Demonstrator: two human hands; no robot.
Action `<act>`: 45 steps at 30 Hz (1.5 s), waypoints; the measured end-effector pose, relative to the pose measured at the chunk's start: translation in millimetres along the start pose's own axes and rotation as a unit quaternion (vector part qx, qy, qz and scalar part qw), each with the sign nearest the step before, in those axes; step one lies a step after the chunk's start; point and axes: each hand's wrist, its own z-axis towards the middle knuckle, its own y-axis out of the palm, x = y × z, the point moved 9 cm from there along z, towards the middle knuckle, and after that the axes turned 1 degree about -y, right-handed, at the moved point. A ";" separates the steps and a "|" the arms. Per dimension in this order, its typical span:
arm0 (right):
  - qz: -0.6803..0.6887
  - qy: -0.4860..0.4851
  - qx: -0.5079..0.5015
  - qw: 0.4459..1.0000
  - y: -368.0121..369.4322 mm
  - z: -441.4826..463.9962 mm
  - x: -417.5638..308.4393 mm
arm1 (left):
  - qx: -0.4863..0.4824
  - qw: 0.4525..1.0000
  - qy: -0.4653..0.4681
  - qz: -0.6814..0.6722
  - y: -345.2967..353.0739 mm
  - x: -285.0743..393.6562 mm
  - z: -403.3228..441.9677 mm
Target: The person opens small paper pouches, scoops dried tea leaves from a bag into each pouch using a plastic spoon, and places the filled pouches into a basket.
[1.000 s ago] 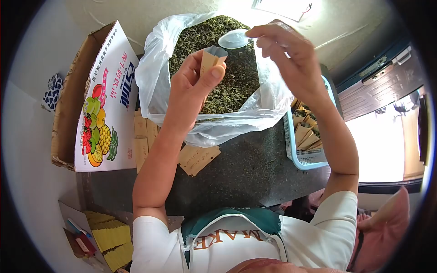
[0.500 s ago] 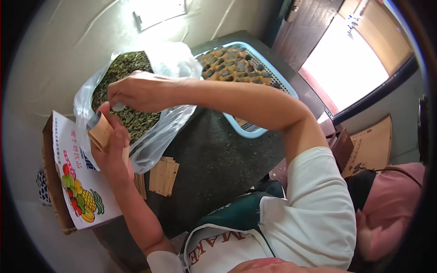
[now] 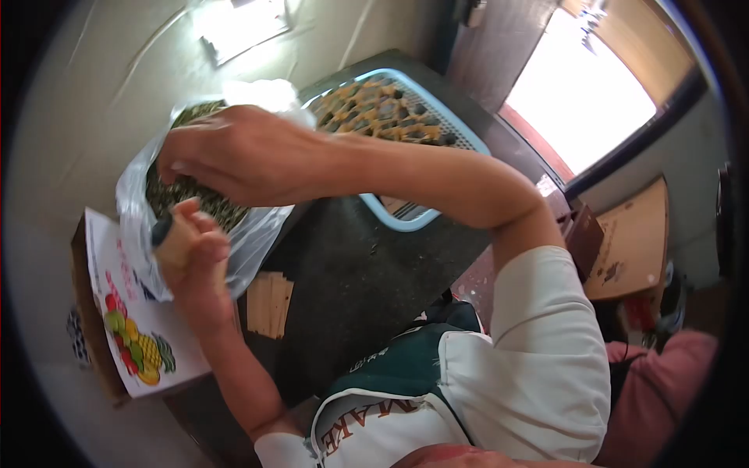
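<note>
In my left hand [image 3: 197, 269] is a tan rolled wrapper [image 3: 181, 242] with a dark grey end, the fingers closed round it. My right hand [image 3: 238, 156] is above and to the right of it, over a clear plastic bag [image 3: 134, 199] of dried green leaves [image 3: 160, 195]. The right fingers are bent down and pressed together; their tips are partly hidden and blurred, so what they pinch cannot be made out. Below the bag, a small stack of thin tan sheets [image 3: 269, 304] lies on the dark table [image 3: 343, 273].
A light-blue basket [image 3: 468, 136] behind my right forearm holds many tan-and-dark pieces. A white carton [image 3: 183, 359] with printed fruit stands at the left. Another person's pink sleeve [image 3: 663, 390] is at lower right, with a brown cardboard box [image 3: 632, 242] above it.
My right hand has risen away from the roll and looks larger, nearer the camera. The left hand still grips the roll, now slightly lower. The view has shifted a little.
</note>
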 end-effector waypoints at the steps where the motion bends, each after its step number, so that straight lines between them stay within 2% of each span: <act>1: 0.032 -0.008 -0.011 0.999 -2.8 -6.6 -8.9 | -0.020 1.000 -0.007 0.023 9.6 -3.4 -8.4; 3: 0.059 0.007 -0.057 0.997 -6.7 -21.0 -25.7 | -0.031 0.997 -0.036 0.061 17.2 -13.4 -29.2; 4: 0.046 0.029 -0.091 0.994 -10.0 -28.7 -34.0 | -0.054 0.997 -0.051 0.027 31.6 -14.2 -34.7; 6: 0.029 0.086 -0.143 0.986 -13.1 -46.0 -39.4 | -0.106 0.986 -0.051 0.121 49.3 -10.0 -38.2; 8: 0.049 0.125 -0.141 0.981 -14.5 -60.0 -38.7 | -0.158 0.986 -0.030 0.050 66.2 -13.2 -43.5; 12: 0.023 0.110 -0.156 0.981 -17.6 -74.1 -47.3 | -0.193 0.980 -0.052 0.020 83.7 -19.3 -49.4; 15: 0.007 0.098 -0.153 0.983 -18.5 -82.9 -49.2 | -0.207 0.976 -0.019 0.071 87.2 -19.9 -51.4; 20: -0.006 0.078 -0.133 0.988 -26.4 -89.8 -56.1 | -0.211 0.975 -0.007 0.063 95.2 -32.4 -64.4; 22: -0.001 0.107 -0.111 0.988 -35.9 -95.2 -54.9 | -0.230 0.966 -0.101 0.060 96.4 -57.4 -76.3; 23: -0.005 0.115 -0.114 0.987 -38.1 -97.6 -55.6 | -0.239 0.967 -0.063 0.057 101.0 -58.7 -78.1; 27: -0.037 0.125 -0.100 0.986 -56.7 -106.8 -61.9 | -0.266 0.961 -0.046 0.062 122.6 -57.3 -76.5; 29: -0.037 0.135 -0.093 0.986 -67.8 -107.0 -63.5 | -0.268 0.953 0.007 0.140 131.8 -47.0 -71.4; 31: -0.044 0.139 -0.096 0.985 -73.0 -112.3 -65.4 | -0.259 0.958 -0.015 0.121 134.2 -59.3 -72.0; 37: -0.123 0.126 -0.084 0.981 -84.2 -127.3 -74.6 | -0.330 0.930 -0.004 0.163 151.1 -70.8 -79.2; 40: -0.120 0.192 -0.056 0.972 -110.1 -138.3 -71.4 | -0.315 0.921 0.008 0.228 147.7 -80.6 -77.8; 42: -0.175 0.216 -0.028 0.960 -145.8 -150.8 -65.2 | -0.296 0.929 -0.020 0.221 134.2 -89.4 -80.8; 45: -0.291 0.308 -0.017 0.906 -195.2 -178.0 -50.3 | -0.286 0.930 -0.061 0.220 117.7 -90.6 -84.3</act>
